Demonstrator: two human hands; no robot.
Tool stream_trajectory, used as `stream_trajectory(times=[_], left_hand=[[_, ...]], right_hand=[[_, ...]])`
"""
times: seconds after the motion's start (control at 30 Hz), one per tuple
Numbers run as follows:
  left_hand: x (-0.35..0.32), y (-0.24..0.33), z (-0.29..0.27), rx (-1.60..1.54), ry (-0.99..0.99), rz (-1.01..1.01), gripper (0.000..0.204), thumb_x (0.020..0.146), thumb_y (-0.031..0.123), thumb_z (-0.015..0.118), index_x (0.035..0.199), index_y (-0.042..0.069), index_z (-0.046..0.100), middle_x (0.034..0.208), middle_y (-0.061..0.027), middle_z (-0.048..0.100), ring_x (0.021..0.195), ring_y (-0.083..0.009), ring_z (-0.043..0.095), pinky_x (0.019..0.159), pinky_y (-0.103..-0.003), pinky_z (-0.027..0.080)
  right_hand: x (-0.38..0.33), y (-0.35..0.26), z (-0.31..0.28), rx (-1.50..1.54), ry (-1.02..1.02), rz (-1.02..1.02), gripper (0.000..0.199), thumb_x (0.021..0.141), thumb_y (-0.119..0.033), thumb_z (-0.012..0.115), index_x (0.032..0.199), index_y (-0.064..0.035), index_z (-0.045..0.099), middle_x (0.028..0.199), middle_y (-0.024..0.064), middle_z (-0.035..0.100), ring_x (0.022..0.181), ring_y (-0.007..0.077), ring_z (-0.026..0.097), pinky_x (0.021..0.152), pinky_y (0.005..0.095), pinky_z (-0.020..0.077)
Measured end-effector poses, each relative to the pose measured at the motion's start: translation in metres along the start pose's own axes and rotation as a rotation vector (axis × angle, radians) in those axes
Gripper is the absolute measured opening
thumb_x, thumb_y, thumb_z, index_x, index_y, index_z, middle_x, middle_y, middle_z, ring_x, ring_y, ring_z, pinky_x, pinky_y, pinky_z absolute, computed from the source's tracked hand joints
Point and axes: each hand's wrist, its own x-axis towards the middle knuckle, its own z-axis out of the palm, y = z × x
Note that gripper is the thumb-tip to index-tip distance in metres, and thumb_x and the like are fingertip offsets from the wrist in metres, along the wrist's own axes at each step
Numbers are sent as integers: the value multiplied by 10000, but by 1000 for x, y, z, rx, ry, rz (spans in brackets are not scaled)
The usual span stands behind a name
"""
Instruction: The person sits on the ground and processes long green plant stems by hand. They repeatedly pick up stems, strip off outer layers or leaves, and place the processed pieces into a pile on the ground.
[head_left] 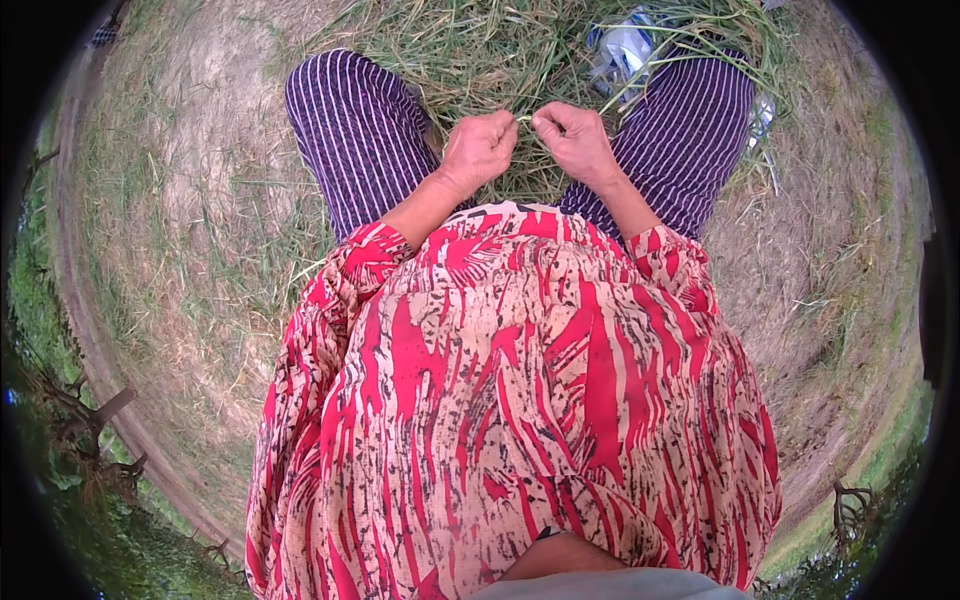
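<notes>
Between my knees, my left hand (480, 150) and my right hand (575, 143) face each other with a small gap between them. A thin pale green grass stalk (524, 119) spans that gap, its ends pinched in the closed fingers of both hands. Below and beyond the hands lies a heap of cut green grass (470, 60), loose and tangled. More long green stalks reach over my right knee. How the fingertips grip the stalk is too small to make out.
A crumpled clear and blue plastic bag (624, 52) lies in the grass by my right knee. My striped trouser legs (350, 140) frame the hands on both sides. Dry soil (190, 130) with scattered grass surrounds me, and bare branches (95, 415) stand at the far left edge.
</notes>
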Motion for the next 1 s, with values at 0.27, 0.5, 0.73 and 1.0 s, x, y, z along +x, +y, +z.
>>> stream_trajectory(times=[0.27, 0.5, 0.73, 1.0], left_hand=[[-4, 1, -2, -342, -141, -279, 191, 873, 112, 474, 744, -11, 544, 523, 26, 436, 500, -94, 416, 475, -283, 382], [-6, 1, 1, -146, -287, -88, 144, 867, 93, 496, 785, -12, 550, 604, -59, 522, 564, -126, 481, 564, -275, 422], [-2, 13, -9, -178, -120, -201, 172, 869, 111, 503, 743, 6, 556, 542, -18, 437, 514, -73, 396, 471, -258, 354], [-1, -5, -10, -658, -23, -395, 189, 912, 165, 473, 819, 31, 569, 571, 66, 427, 491, -19, 346, 442, -174, 284]], right_hand=[[-1, 3, -2, -113, -178, -5, 194, 822, -153, 535, 705, 0, 523, 572, 135, 510, 497, 241, 495, 506, 345, 414], [-8, 6, 1, 79, -115, 79, 214, 833, -162, 545, 702, 5, 520, 544, 99, 465, 484, 152, 414, 491, 313, 393], [-5, 14, -5, 147, -332, 98, 202, 844, -178, 550, 736, -9, 572, 546, 44, 496, 502, 97, 422, 495, 281, 394], [-1, 25, -13, 161, -273, 134, 182, 891, -141, 497, 914, 15, 589, 727, 31, 612, 688, 97, 575, 639, 248, 471]])
